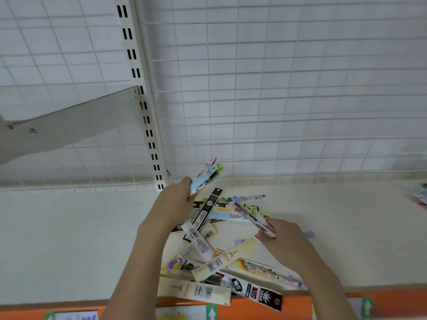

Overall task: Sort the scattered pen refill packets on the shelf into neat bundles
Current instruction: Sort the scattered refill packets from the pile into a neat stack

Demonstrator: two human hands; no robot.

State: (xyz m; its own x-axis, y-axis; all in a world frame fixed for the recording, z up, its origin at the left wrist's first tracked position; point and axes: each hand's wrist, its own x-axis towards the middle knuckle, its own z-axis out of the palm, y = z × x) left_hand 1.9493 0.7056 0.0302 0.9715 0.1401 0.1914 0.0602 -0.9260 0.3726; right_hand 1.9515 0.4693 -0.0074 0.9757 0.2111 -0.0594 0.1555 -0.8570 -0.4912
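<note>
Pile [221, 239]: light, slick, bendy packets, criss-crossed on the shelf [69, 239].
Left hand [175, 199]: grip pinching a bundle [205, 176] above the pile.
Right hand [286, 239]: grip pinching one packet [254, 218] by its end; take ends.

The left hand [175, 199] grips a small bundle of packets [206, 176] raised above the cream shelf [69, 239]. The right hand [285, 239] pinches one pinkish packet [256, 219] at the edge of the scattered pile [215, 245], which reaches the orange shelf edge [254, 306].
</note>
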